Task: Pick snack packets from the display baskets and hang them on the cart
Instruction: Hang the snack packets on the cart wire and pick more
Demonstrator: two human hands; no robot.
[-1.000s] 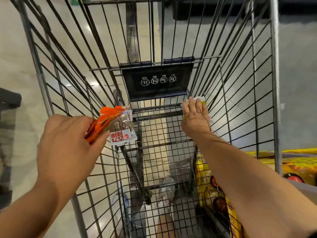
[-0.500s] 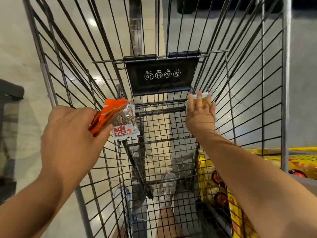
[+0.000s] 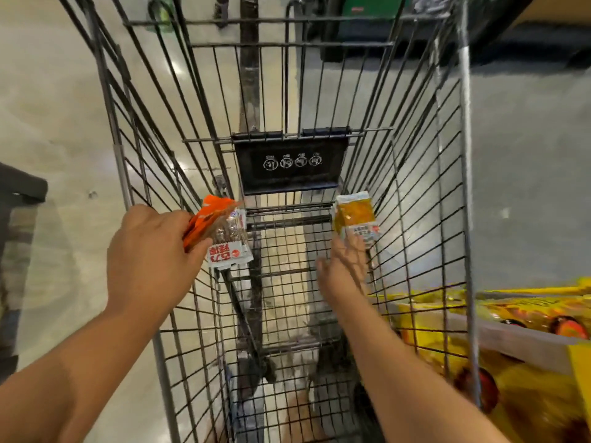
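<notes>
Shop floor, wire cart, left hand pinching orange packets — right hand spread below yellow packet

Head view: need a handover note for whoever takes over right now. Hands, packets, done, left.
Left hand: grips a bunch of orange packets by the cart's left wall, not hung.
Right hand: blurred, fingers reach the lower edge of the yellow packet; grip unclear.
Yellow packet lies against the right wall wires; whether it hangs by itself is unclear.
Left to do: confirm the yellow one, hang the orange ones, fetch more from the snack display on the right.
</notes>
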